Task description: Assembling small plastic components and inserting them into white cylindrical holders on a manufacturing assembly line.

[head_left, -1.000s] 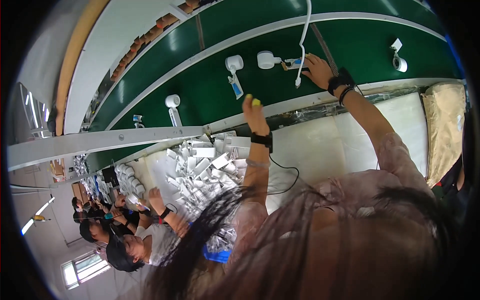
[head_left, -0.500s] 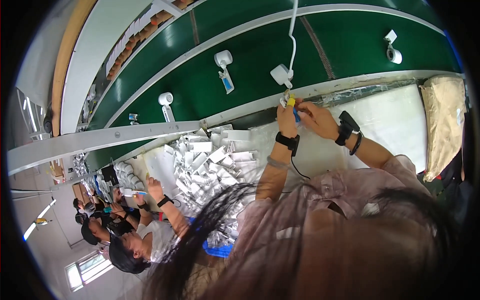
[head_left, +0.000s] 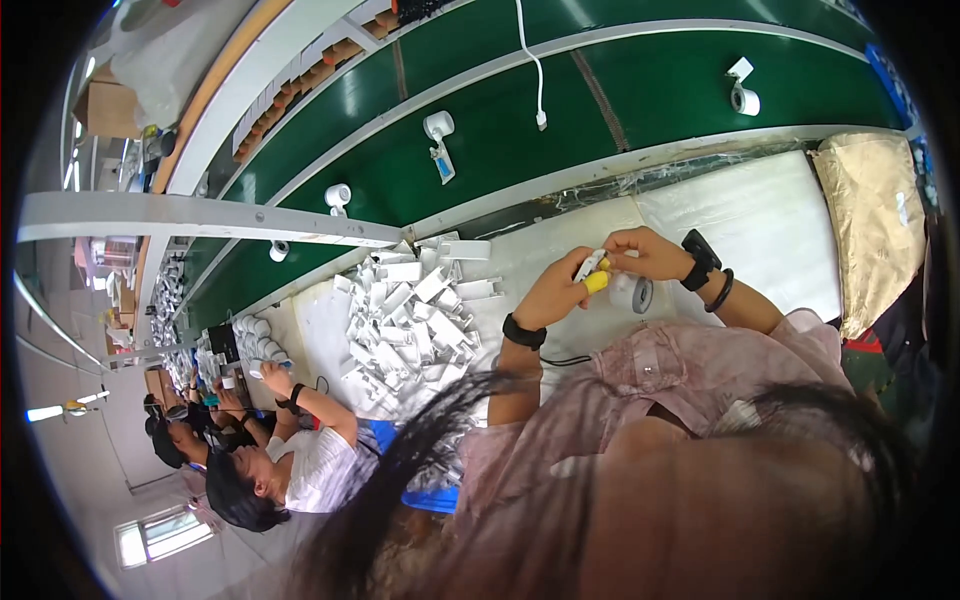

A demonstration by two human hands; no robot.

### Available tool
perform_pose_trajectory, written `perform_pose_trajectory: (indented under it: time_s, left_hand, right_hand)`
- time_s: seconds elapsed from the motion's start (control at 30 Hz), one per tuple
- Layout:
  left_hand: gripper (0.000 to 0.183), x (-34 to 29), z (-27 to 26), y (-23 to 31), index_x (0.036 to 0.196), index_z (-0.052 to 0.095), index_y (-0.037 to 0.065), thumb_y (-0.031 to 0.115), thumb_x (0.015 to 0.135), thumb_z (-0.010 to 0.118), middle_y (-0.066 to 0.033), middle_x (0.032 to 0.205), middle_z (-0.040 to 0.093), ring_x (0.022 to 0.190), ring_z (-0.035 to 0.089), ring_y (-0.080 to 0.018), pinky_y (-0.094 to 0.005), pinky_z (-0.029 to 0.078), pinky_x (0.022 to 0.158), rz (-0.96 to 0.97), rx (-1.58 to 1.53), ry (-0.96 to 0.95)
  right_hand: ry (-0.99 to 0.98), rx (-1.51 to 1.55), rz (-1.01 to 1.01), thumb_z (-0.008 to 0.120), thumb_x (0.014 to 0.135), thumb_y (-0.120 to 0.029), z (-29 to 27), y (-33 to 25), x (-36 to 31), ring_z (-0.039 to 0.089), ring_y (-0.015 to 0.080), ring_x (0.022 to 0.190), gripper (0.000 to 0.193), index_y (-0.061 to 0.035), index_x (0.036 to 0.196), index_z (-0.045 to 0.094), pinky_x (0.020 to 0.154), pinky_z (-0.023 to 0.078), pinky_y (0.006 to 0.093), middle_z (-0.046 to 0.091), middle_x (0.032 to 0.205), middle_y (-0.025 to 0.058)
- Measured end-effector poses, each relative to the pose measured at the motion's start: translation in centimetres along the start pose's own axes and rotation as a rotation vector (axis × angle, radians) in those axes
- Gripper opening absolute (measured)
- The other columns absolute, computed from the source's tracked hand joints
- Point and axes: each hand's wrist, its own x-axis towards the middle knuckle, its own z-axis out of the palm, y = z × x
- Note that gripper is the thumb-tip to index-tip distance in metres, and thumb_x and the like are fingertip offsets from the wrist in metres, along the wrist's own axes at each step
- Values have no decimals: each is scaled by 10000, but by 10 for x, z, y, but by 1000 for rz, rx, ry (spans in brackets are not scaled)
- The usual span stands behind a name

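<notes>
Over the pale table mat, both my hands meet around a small white device (head_left: 591, 265). My left hand (head_left: 553, 290) is closed on its near side, with the thumb pressed against it. A yellow piece (head_left: 596, 282) shows at that thumb; whether it is a finger cover or a part I cannot tell. My right hand (head_left: 652, 255) pinches the far end with its fingertips. Below the right fingers shows a white round head (head_left: 640, 294), which seems joined to the device. A white cable (head_left: 538, 90) hangs over the green belt, its plug end loose.
On the green conveyor belt (head_left: 690, 90) lie several white devices with round heads (head_left: 438, 125). A heap of white plastic shells (head_left: 415, 320) covers the table at left. A brown paper sack (head_left: 870, 230) lies at right. Co-workers (head_left: 300, 470) sit at left beyond a metal post (head_left: 210, 218).
Both hands have drawn back from the belt's edge toward me with the white device. The cable's end, earlier at the device, now hangs free. Items on the belt have shifted left in view.
</notes>
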Motion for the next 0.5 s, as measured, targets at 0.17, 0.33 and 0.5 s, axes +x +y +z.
perform_pose_trajectory:
  time_s: [0.17,0.33,0.5]
  left_hand:
    - [196,-16,6,-8,1103,550,29,174,979,505,-40,858,616,673,565,-86,-234,470,600,30,-21,-69]
    - [198,-22,27,5,1105,564,19,153,982,483,-46,827,613,661,570,-88,-227,466,606,65,-60,108]
    - [201,-29,27,13,1110,575,10,99,965,469,-65,833,627,651,549,-89,-213,450,582,268,312,315]
  right_hand:
    - [54,129,-151,680,856,-96,10,-13,-37,601,72,822,180,-38,998,585,734,466,234,609,917,-3]
    - [-58,261,-76,652,874,-56,5,-37,-67,663,129,834,137,3,995,624,745,496,247,654,900,41]
    - [-270,328,16,612,919,-92,17,-36,-79,663,139,742,171,29,1036,644,714,517,255,680,899,85]
